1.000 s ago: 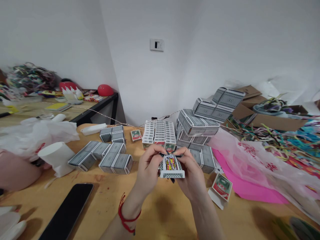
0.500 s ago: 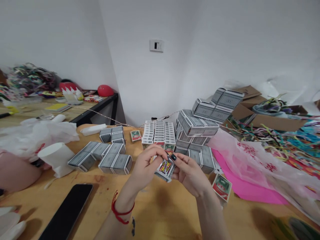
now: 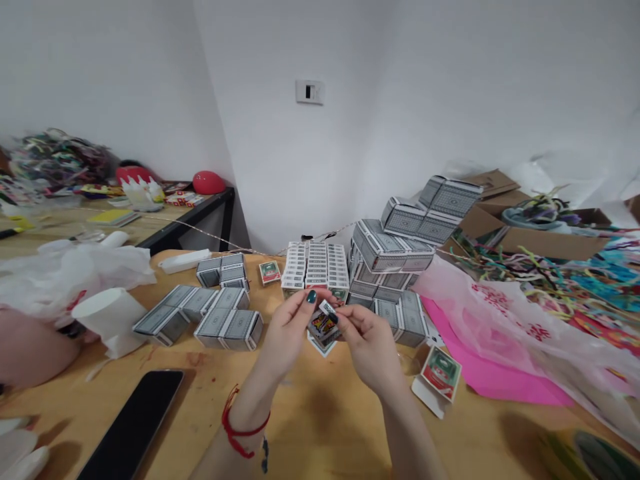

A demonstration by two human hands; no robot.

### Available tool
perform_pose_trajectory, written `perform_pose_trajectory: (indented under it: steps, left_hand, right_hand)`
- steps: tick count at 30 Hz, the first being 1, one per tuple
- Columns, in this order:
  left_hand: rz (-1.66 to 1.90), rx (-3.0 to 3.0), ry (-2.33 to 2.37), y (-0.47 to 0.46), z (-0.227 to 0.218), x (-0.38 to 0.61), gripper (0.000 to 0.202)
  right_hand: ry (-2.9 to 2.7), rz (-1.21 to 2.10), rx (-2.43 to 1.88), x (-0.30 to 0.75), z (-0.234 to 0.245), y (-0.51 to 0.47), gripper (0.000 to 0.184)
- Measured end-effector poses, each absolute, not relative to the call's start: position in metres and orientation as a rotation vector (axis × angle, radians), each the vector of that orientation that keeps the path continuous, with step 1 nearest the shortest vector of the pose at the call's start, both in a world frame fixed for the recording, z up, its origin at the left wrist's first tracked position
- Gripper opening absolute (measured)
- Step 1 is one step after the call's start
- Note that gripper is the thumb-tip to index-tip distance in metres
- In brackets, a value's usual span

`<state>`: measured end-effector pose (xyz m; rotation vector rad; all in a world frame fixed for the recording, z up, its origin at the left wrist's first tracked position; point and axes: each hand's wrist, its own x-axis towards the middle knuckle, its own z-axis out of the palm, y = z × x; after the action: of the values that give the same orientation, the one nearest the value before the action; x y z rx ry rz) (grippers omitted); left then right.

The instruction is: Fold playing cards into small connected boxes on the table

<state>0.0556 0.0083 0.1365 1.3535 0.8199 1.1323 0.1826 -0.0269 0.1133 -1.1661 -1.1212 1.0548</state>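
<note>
Over the wooden table, my left hand [image 3: 285, 333] and my right hand [image 3: 369, 339] pinch playing cards [image 3: 321, 327] between thumbs and fingers. A picture card faces up, and a white card corner sticks out below it. How many cards are held I cannot tell. Just beyond my hands stand rows of upright card boxes [image 3: 316, 267]. Grey-patterned blocks made of folded cards [image 3: 230, 319] lie to the left. More of these blocks form a tall stack [image 3: 395, 247] on the right. An open card box [image 3: 441, 375] with its flap out lies right of my right wrist.
A black phone [image 3: 135, 423] lies at the front left, with a white paper roll [image 3: 107, 317] behind it. Another card box [image 3: 269, 272] lies at the back. A pink sheet [image 3: 493, 373] and a plastic bag [image 3: 480, 300] cover the right side.
The card in my hands has turned, and my right thumb and fingers now grip its upper right edge. My left thumb has lifted toward its top. The view has shifted slightly.
</note>
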Motion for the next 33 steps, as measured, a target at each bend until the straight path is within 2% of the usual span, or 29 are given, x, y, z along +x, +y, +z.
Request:
perform_pose_trajectory:
  steps: [5,11,24,33]
  left_hand:
    - [1.146,1.406,0.924,0.006,0.131,0.063,0.018]
    - [1.162,1.373,0.918,0.006,0.134,0.061,0.015]
    - [1.267,1.559,1.115,-0.003,0.124,0.068,0.018]
    - [1.370,1.665,1.141,0.000,0.135,0.049,0.016]
  right_hand:
    - [-1.262,0.963,-1.205,0.188,0.112,-0.029,0.019]
    - [-1.367,1.102,-1.117,0.197,0.119,-0.030,0.022]
    - [-1.146,0.880,-1.150,0.158,0.125,-0.038,0.024]
    - [-1.331,1.006,-0.945,0.156,0.127,-0.043,0.031]
